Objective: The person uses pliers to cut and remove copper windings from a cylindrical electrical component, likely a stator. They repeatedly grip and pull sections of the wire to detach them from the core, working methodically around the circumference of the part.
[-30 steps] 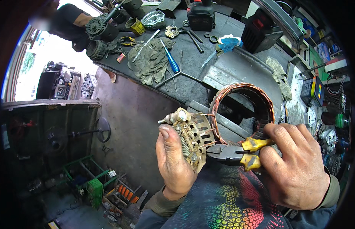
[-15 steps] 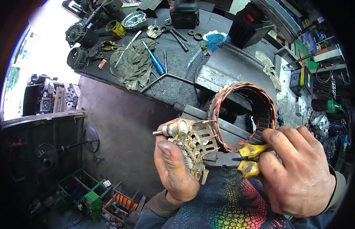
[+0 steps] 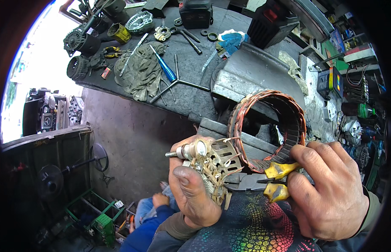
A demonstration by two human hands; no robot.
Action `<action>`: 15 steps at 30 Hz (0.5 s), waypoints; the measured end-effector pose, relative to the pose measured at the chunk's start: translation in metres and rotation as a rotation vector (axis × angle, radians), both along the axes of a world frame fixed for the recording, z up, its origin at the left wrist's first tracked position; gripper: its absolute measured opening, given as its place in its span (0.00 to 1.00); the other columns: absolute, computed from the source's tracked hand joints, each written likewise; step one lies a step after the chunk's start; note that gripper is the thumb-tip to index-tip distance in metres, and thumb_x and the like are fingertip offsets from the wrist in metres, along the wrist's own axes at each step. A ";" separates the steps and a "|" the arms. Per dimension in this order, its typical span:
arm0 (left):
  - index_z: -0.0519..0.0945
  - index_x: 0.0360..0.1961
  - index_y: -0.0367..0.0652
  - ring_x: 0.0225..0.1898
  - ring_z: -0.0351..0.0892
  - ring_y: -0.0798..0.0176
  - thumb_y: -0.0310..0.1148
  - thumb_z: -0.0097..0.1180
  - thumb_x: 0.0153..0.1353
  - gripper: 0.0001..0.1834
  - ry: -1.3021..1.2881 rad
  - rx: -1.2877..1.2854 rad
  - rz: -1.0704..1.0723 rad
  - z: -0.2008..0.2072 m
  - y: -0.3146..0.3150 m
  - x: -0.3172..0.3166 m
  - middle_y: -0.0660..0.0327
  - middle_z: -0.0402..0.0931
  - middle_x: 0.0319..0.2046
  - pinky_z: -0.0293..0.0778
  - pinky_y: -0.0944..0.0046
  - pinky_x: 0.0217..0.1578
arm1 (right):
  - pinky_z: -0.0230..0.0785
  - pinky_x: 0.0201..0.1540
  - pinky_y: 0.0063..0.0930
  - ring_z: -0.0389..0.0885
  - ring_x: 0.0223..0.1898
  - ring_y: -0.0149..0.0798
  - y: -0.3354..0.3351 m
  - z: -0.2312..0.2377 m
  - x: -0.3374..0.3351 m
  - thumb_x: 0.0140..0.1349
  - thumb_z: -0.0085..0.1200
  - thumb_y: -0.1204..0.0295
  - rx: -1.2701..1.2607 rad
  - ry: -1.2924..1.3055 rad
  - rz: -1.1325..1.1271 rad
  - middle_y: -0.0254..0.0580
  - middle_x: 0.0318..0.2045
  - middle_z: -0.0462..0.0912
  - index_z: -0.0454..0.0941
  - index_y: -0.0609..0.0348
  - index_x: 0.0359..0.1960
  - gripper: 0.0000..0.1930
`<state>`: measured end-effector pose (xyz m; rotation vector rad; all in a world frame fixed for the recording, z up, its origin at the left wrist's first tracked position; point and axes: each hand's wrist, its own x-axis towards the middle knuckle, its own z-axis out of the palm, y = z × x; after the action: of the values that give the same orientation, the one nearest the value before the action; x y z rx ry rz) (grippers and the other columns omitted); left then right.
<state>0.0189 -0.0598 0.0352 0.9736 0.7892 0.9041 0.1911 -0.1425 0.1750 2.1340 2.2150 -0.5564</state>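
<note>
Slotted metal assembly (image 3: 210,166), just below mid-frame, was grasped by the left hand (image 3: 193,197); the right hand (image 3: 330,191) gripped pliers (image 3: 248,182), best kept clear of the copper-wound ring (image 3: 241,117).

Centre: wound ring (image 3: 238,119), before the vise (image 3: 258,69). Left of the ring: rectifier assembly (image 3: 207,174) in the left hand (image 3: 193,189), wire leads (image 3: 225,139) spanning the two. Right: pliers (image 3: 251,182) in the right hand (image 3: 330,189), jaws below the ring, at the assembly's right side. Behind, on the worktop (image 3: 191,98): rag (image 3: 139,75), screwdriver (image 3: 165,66) along its right edge, three-armed wrench (image 3: 193,85) between rag and vise; farther back, can (image 3: 120,33), casing (image 3: 139,22) to its right. Lower left, beside the left forearm: another person's sleeve (image 3: 139,231).
</note>
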 end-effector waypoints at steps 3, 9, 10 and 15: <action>0.71 0.62 0.37 0.52 0.83 0.60 0.67 0.34 0.80 0.40 -0.001 -0.008 -0.024 0.002 0.000 -0.001 0.54 0.79 0.51 0.84 0.56 0.54 | 0.72 0.44 0.50 0.83 0.46 0.57 0.000 -0.001 -0.002 0.37 0.66 0.69 0.004 -0.031 -0.006 0.59 0.47 0.80 0.77 0.64 0.35 0.21; 0.70 0.63 0.37 0.53 0.82 0.60 0.69 0.35 0.78 0.41 0.052 -0.011 -0.031 0.002 -0.001 -0.004 0.54 0.78 0.53 0.83 0.54 0.56 | 0.73 0.44 0.50 0.84 0.46 0.57 0.000 -0.002 -0.005 0.38 0.66 0.68 0.011 -0.047 -0.007 0.60 0.47 0.80 0.77 0.65 0.34 0.20; 0.70 0.63 0.37 0.54 0.82 0.60 0.69 0.35 0.78 0.41 0.054 -0.016 -0.030 0.001 -0.001 -0.004 0.55 0.77 0.53 0.83 0.54 0.56 | 0.73 0.44 0.50 0.84 0.46 0.57 0.000 -0.003 -0.005 0.39 0.65 0.67 0.023 -0.051 -0.006 0.60 0.47 0.80 0.77 0.65 0.34 0.20; 0.69 0.64 0.39 0.55 0.81 0.59 0.71 0.35 0.77 0.42 0.088 0.006 -0.023 0.000 -0.003 -0.005 0.55 0.76 0.54 0.82 0.53 0.57 | 0.74 0.41 0.49 0.84 0.44 0.56 0.000 -0.006 -0.007 0.39 0.61 0.66 0.082 -0.079 0.012 0.60 0.45 0.80 0.76 0.67 0.32 0.19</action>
<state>0.0143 -0.0626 0.0354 1.0319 0.8485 0.8483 0.1840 -0.1427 0.1694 2.1388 2.2441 -0.3795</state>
